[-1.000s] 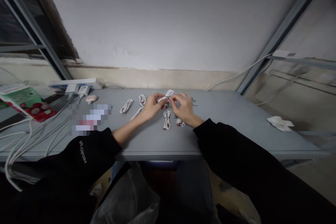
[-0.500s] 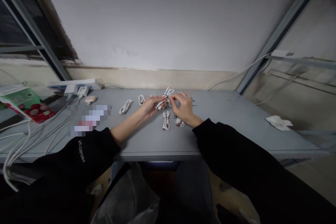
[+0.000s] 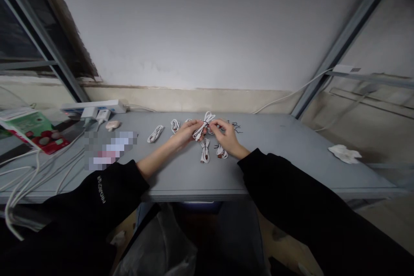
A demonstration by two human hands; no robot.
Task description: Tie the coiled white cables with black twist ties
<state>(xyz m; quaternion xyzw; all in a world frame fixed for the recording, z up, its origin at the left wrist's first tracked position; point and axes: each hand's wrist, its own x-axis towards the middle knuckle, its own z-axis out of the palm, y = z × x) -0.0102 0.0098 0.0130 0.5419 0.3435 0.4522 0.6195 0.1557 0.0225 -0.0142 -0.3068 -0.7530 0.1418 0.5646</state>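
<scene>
My left hand point(image 3: 188, 132) holds a folded white cable bundle point(image 3: 208, 117) above the desk. A black twist tie point(image 3: 205, 123) crosses the bundle's middle. The fingertips of my right hand point(image 3: 225, 133) pinch at the tie's right side. Below lie a tied white cable point(image 3: 205, 151) and another bundle point(image 3: 221, 151) with a black tie. Left of my left hand rest a coiled cable point(image 3: 155, 133) and a smaller coil point(image 3: 175, 126). Several loose black ties point(image 3: 236, 127) lie just right of my right hand.
A power strip point(image 3: 93, 106) with plugs stands at the back left, near a pink case point(image 3: 113, 125) and a green and red box point(image 3: 34, 129). White cords run down the left side. A crumpled tissue point(image 3: 344, 154) lies at the right.
My right hand's fingers have shifted slightly and more of the loose black ties shows behind it. The bundle stays in my left hand. The whole view has moved a little.
</scene>
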